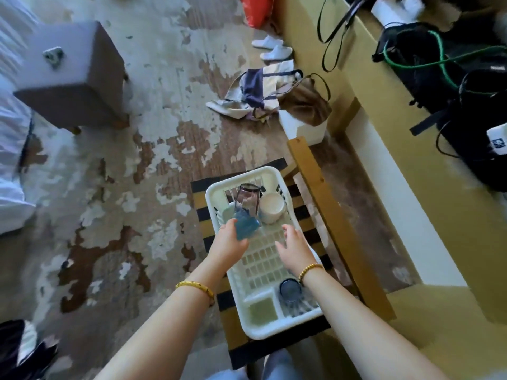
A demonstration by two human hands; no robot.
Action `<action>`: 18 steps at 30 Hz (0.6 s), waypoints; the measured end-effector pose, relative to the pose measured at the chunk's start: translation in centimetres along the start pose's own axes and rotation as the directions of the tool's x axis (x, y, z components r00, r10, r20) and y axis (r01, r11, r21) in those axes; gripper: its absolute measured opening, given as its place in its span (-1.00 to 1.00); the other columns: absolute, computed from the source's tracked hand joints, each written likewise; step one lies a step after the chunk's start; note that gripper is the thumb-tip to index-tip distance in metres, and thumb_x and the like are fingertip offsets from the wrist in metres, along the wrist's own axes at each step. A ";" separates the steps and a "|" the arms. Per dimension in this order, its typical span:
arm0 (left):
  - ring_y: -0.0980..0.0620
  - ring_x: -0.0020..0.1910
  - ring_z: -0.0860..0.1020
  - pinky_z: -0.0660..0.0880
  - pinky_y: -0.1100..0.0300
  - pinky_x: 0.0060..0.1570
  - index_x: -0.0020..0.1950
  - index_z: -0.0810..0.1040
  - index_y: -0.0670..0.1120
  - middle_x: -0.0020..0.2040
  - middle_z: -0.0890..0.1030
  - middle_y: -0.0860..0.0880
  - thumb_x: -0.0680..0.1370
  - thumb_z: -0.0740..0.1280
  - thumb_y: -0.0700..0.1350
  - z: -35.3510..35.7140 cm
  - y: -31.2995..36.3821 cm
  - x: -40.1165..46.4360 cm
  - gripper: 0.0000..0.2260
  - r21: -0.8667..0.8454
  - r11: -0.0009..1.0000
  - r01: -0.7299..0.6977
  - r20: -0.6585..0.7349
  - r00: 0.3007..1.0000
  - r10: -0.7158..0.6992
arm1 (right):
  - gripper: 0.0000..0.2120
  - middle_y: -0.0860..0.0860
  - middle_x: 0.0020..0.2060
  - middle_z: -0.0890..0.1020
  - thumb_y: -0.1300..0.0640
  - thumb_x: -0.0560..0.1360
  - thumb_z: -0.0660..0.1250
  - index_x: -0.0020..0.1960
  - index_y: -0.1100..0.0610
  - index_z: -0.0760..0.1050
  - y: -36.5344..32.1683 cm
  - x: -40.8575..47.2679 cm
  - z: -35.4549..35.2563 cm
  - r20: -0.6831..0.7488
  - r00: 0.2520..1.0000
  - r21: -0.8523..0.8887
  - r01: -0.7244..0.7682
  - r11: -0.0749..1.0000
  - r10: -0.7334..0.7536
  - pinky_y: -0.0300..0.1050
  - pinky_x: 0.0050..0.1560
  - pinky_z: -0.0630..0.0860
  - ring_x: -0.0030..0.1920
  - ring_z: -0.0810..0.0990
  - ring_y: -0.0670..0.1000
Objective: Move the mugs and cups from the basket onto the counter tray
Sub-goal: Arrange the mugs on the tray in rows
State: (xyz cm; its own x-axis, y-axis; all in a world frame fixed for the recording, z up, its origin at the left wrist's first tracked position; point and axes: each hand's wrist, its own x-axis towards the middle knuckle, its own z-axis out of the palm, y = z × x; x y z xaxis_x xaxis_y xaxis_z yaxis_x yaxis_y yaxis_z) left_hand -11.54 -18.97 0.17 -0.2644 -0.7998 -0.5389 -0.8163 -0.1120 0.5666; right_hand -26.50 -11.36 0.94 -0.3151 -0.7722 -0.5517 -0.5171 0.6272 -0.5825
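Looking down, we see our two forearms reach over a white basket [248, 329] that sits on a striped cloth [199, 215] over a low wooden surface [329, 212]. Nearest us in the basket, a dark blue cup [290, 289] stands in the corner compartment, just beside our right wrist. Left hand [229, 244] grips a blue glass [247, 224], fingers curled round its side, low over the basket's far half. Right hand [295, 249] hovers over the basket grid with fingers loosely spread, holding nothing; can't tell if it touches the grid. Hands are apart. Beyond them a clear smoky glass [247, 198] stands touching the blue glass, and a cream mug [271, 207] lies just beside it, both at the basket's far end. Basket middle is bare grid. Worn patchy floor [153, 149] lies open to the left. Farther out: a grey footstool [74, 75], a heap of tote bags [263, 91], white slippers [274, 49]. Right, a yellow counter [384, 111] carries black bags with a green cord [419, 61]; a white label [498, 141] there is blurred, unreadable.
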 end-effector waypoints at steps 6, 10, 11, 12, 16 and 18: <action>-0.09 0.20 0.49 0.48 0.19 0.01 0.45 0.18 -0.10 0.33 0.40 -0.15 0.50 0.34 -0.11 1.2 0.3 4.9 -0.43 -0.063 0.991 0.117 -0.017 0.993 -0.118 | -0.44 0.14 0.40 0.25 0.07 0.54 0.25 0.46 0.14 0.11 -1.6 8.1 -0.4 0.063 0.998 -0.111 0.022 0.994 -0.015 0.05 0.35 0.35 0.35 0.32 0.13; -0.01 0.12 0.47 0.42 0.20 -0.04 0.39 0.25 -0.10 0.29 0.45 -0.14 0.47 0.37 -0.14 1.2 0.2 9.2 -0.47 -0.124 0.982 0.139 -0.047 0.988 -0.146 | -0.43 0.15 0.38 0.32 -0.01 0.52 0.28 0.43 0.16 0.17 -2.8 13.3 0.3 0.056 0.995 -0.222 0.091 0.971 -0.081 0.09 0.40 0.28 0.39 0.29 0.14; 0.00 0.16 0.46 0.41 0.18 0.02 0.41 0.23 -0.10 0.31 0.44 -0.13 0.46 0.38 -0.13 1.2 0.0 10.3 -0.43 -0.131 0.981 0.145 -0.057 0.987 -0.153 | -0.42 0.15 0.39 0.33 -0.03 0.51 0.28 0.43 0.16 0.17 -3.1 14.4 0.6 0.062 0.994 -0.238 0.106 0.966 -0.094 0.09 0.41 0.26 0.40 0.28 0.14; -0.02 0.22 0.44 0.40 0.17 0.08 0.44 0.21 -0.09 0.34 0.42 -0.12 0.46 0.39 -0.13 1.2 -0.2 11.4 -0.39 -0.129 0.981 0.145 -0.063 0.986 -0.154 | -0.41 0.15 0.39 0.33 -0.04 0.51 0.28 0.43 0.16 0.17 -3.5 15.4 0.9 0.064 0.993 -0.232 0.112 0.966 -0.100 0.09 0.41 0.26 0.40 0.29 0.14; -0.07 0.29 0.43 0.40 0.16 0.15 0.44 0.19 -0.10 0.35 0.42 -0.12 0.40 0.44 -0.09 2.1 -0.9 14.8 -0.32 -0.119 0.985 0.127 -0.029 0.991 -0.131 | -0.46 0.15 0.32 0.39 -0.04 0.51 0.29 0.38 0.17 0.23 -4.4 18.7 2.0 0.084 0.993 -0.136 0.091 0.986 -0.080 -0.01 0.22 0.38 0.28 0.41 0.15; -0.08 0.28 0.43 0.39 0.17 0.16 0.41 0.22 -0.09 0.33 0.44 -0.11 0.36 0.48 -0.06 2.9 -1.0 15.9 -0.30 -0.128 0.986 0.111 -0.009 0.994 -0.113 | -0.50 0.14 0.27 0.43 -0.05 0.51 0.28 0.34 0.17 0.26 -4.5 19.8 2.6 0.112 0.992 -0.113 0.067 0.991 -0.054 -0.07 0.06 0.41 0.21 0.47 0.15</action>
State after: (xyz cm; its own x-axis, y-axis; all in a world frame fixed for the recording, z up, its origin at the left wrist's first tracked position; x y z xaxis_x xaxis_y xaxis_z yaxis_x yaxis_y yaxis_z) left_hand -16.42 -29.84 -10.79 -0.1660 -0.7875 -0.5936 -0.7681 -0.2742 0.5787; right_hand -28.39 -29.16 -8.90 -0.1959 -0.7889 -0.5824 -0.6235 0.5586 -0.5470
